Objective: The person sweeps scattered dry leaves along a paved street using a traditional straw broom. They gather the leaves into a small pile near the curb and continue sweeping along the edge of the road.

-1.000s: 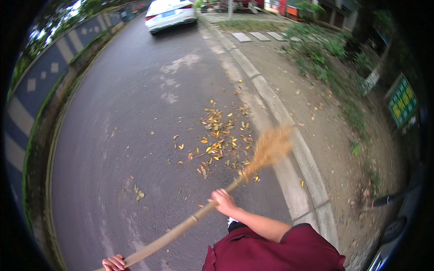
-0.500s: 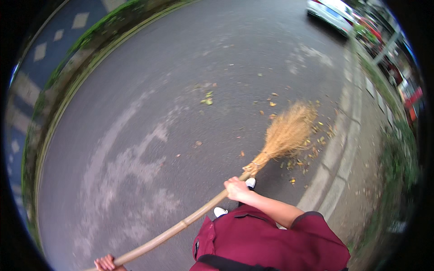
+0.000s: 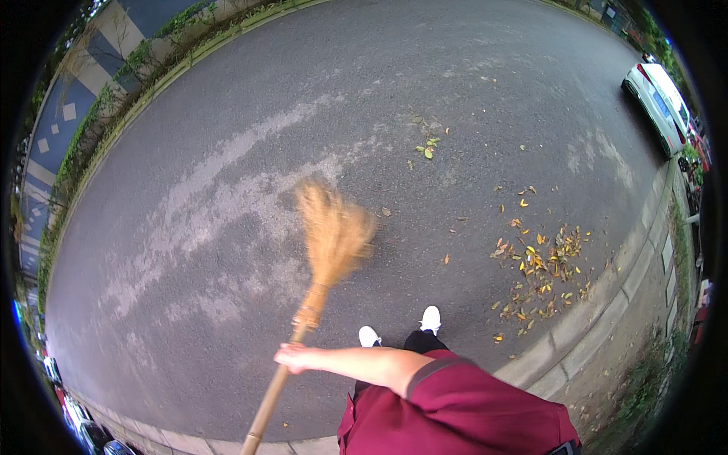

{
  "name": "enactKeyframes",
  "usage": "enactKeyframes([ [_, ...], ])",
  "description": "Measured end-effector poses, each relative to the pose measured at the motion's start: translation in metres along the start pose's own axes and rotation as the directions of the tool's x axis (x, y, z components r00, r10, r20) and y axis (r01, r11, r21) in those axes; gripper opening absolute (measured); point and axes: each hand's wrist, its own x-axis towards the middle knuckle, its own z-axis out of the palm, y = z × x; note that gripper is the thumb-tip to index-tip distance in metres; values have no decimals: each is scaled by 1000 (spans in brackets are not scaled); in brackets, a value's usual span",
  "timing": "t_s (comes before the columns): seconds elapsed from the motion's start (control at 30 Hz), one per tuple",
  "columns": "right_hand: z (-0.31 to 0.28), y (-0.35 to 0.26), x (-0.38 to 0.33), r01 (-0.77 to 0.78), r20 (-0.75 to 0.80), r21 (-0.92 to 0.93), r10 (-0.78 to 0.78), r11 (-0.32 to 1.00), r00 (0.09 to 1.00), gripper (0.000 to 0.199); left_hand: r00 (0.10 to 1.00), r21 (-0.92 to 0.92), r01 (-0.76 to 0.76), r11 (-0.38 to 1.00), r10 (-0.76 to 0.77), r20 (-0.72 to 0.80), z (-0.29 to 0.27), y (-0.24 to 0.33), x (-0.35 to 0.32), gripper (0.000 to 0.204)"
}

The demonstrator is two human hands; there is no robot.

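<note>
A straw broom with a long bamboo handle (image 3: 265, 413) slants up from the lower edge. My right hand (image 3: 292, 357) is closed around the handle, just below where the bristles are bound on. The tan bristle head (image 3: 330, 235) fans out over the asphalt left of my feet and is blurred by motion. My left hand is out of view, as is the handle's lower end. To the right lies a loose pile of yellow and brown leaves (image 3: 542, 265), apart from the broom. A few green leaves (image 3: 429, 146) lie farther off on the road.
A concrete curb (image 3: 591, 341) runs along the right, with bare soil and plants beyond. One white car (image 3: 658, 102) is parked at the far right. My white shoes (image 3: 431, 318) stand on the road. A hedge (image 3: 98, 121) borders a patterned blue wall at the left.
The broom head has swung left, away from the leaves by the curb. My right hand moved left with the handle. My left hand has gone out of view, and the view has shifted.
</note>
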Motion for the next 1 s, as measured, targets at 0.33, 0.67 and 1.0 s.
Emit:
enactKeyframes([
  [0.33,-167,23,-227,-436,292,-53,431,898,853,18,865,-424,413,806,-201,460,-29,18,-6,17],
  [0.67,-311,216,-78,-283,-274,-304,201,910,940,13,987,395,-158,905,145,63,68,-89,-103,15],
  [1.0,-388,310,-248,-747,-292,-16,711,665,639,13,653,52,691,721,-654,382,481,-145,-150,32],
])
